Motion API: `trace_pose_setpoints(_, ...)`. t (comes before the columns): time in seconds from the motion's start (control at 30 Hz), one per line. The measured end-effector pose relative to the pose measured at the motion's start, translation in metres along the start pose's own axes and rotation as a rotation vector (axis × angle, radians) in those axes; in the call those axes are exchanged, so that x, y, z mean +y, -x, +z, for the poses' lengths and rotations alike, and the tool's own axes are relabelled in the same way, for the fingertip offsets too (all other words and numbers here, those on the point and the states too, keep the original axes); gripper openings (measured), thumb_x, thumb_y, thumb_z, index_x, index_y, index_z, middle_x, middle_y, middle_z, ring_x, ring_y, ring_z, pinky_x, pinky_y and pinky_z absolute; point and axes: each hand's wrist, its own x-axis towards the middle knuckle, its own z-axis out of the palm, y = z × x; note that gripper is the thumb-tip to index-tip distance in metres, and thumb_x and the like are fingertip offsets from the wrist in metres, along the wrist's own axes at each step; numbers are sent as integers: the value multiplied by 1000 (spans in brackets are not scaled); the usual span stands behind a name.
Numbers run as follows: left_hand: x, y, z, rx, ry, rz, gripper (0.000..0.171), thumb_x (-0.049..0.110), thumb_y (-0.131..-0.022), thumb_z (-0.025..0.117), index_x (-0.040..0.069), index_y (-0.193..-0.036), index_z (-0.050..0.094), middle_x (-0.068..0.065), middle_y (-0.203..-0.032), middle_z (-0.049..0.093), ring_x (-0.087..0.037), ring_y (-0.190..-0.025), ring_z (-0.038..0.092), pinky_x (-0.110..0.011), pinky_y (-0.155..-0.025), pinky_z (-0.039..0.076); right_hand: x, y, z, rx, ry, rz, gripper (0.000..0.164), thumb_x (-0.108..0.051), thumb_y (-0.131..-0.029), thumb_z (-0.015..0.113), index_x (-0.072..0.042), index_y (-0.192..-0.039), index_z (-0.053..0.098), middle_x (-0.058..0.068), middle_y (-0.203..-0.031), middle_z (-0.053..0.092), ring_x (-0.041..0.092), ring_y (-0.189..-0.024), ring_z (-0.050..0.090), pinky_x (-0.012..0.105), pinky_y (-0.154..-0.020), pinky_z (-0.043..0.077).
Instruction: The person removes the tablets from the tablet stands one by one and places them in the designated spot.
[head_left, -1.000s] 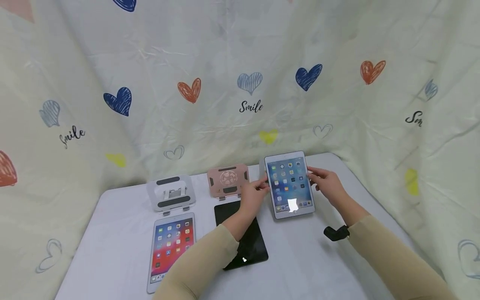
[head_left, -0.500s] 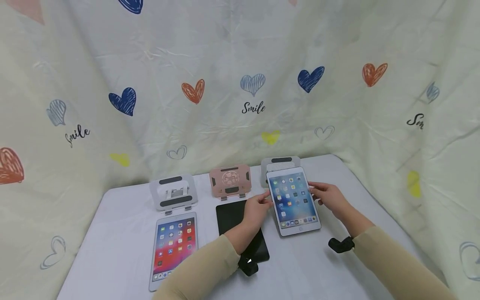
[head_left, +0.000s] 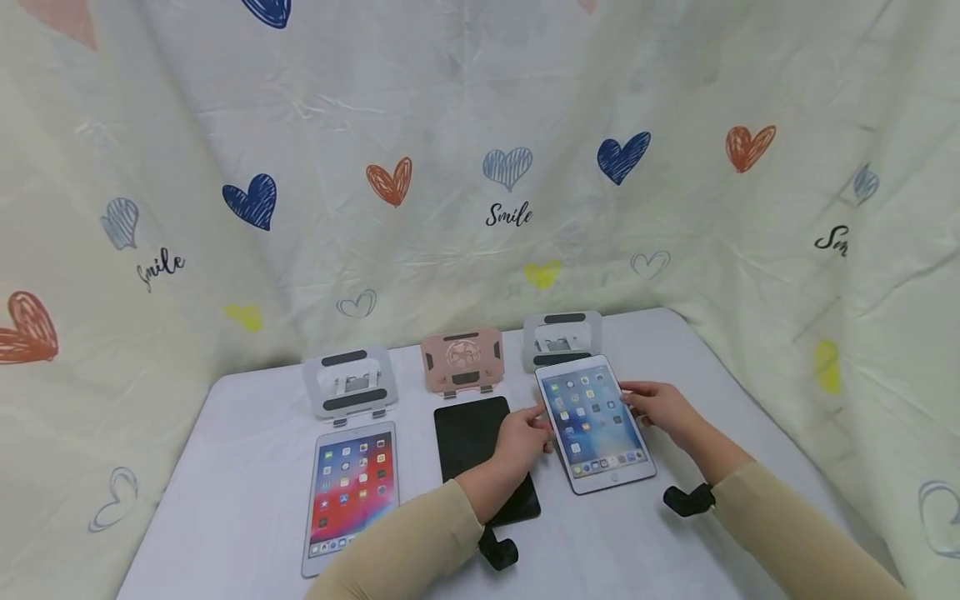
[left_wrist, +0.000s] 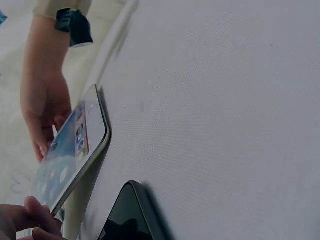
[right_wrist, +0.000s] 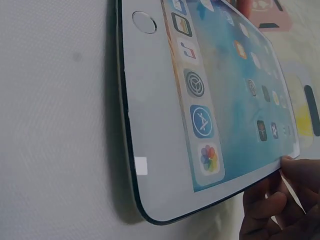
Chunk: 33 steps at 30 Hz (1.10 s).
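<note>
A white tablet [head_left: 596,425] with a lit blue home screen tilts over the table, its lower end close to the cloth and its far end raised. My left hand [head_left: 521,442] holds its left edge, thumb and fingers at the rim in the left wrist view. On the opposite edge, my right hand [head_left: 663,407] grips with the thumb [right_wrist: 295,162] on top and fingers curled below. Under my left forearm lies a black tablet [head_left: 465,437], partly covered. Just beyond the held tablet stands a grey tablet stand [head_left: 564,318], its lower part overlapped by the tablet.
To the left lies another white tablet [head_left: 352,487] with a red and blue screen, partly behind my sleeve. A grey stand [head_left: 354,403] and a pink stand [head_left: 461,357] line the back of the white table [head_left: 225,467]. A heart-printed curtain [head_left: 442,250] hangs behind.
Both hands have brought the white tablet nearer and lower, slightly to the right, tilting it flatter. The grey stand at back right has come into view behind it.
</note>
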Motion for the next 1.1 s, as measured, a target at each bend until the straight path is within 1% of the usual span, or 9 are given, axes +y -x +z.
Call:
trace_pose_setpoints(0.23,1,6,5,-108,-117,-78,62,-2,-87,71,5,-144,50,-3,-86,60,-13,-62,61,-25,-51,44,7,5,-3,-60,40,5,48,-21,-101,57,3,-142,49,14,-118,66,23,-93,57,33,-75,48)
trace_pose_setpoints(0.37,3,7,6,-154,-152,-105,59,1,-88,71,5,-144,50,-3,-86,61,-13,-62,61,-25,-49,45,12,5,-5,-76,60,6,49,-21,-100,58,2,-143,49,13,-118,65,23,-94,57,33,-74,47)
trace_pose_setpoints(0.57,7,6,7,-180,-215,-148,59,8,-90,71,4,-144,49,-6,-80,61,-13,-56,54,-23,-47,47,17,3,-6,-77,79,24,48,-21,-99,59,1,-141,51,10,-108,65,23,-90,55,33,-71,46)
trace_pose_setpoints(0.67,7,5,8,-194,-300,-146,48,14,-91,72,3,-134,56,-6,-76,59,-14,-53,50,-24,-46,46,18,3,-6,-80,96,24,47,-19,-99,59,2,-141,51,10,-105,64,23,-87,55,33,-69,46)
trace_pose_setpoints(0.77,7,4,9,-212,-427,-121,36,21,-91,72,3,-120,61,-7,-73,56,-17,-54,50,-28,-48,45,16,4,-5,-76,120,29,47,-19,-99,59,3,-140,52,10,-104,65,23,-86,56,33,-69,46)
trace_pose_setpoints(0.87,7,3,9,-238,-548,-81,31,25,-91,72,3,-112,63,-6,-73,56,-19,-57,52,-30,-50,44,14,3,-4,-72,157,30,46,-17,-98,60,4,-139,53,12,-104,65,22,-85,57,32,-69,48)
trace_pose_setpoints(0.97,6,1,8,-250,-658,-13,33,27,-89,74,4,-112,67,-4,-77,60,-18,-60,53,-31,-52,44,12,2,-4,-69,198,20,45,-15,-97,61,5,-136,54,13,-102,65,21,-83,58,31,-68,49)
trace_pose_setpoints(1.03,5,0,8,-241,-771,44,40,31,-87,75,5,-117,67,-3,-88,65,-17,-66,55,-31,-57,45,11,2,-3,-67,220,14,43,-14,-97,61,6,-135,55,13,-100,65,21,-81,58,31,-67,50)
trace_pose_setpoints(1.1,5,0,7,-223,-889,84,51,36,-85,77,7,-125,65,-2,-104,68,-15,-77,58,-31,-65,48,10,2,-3,-67,233,12,42,-13,-97,61,7,-134,56,13,-98,64,21,-79,57,32,-66,50)
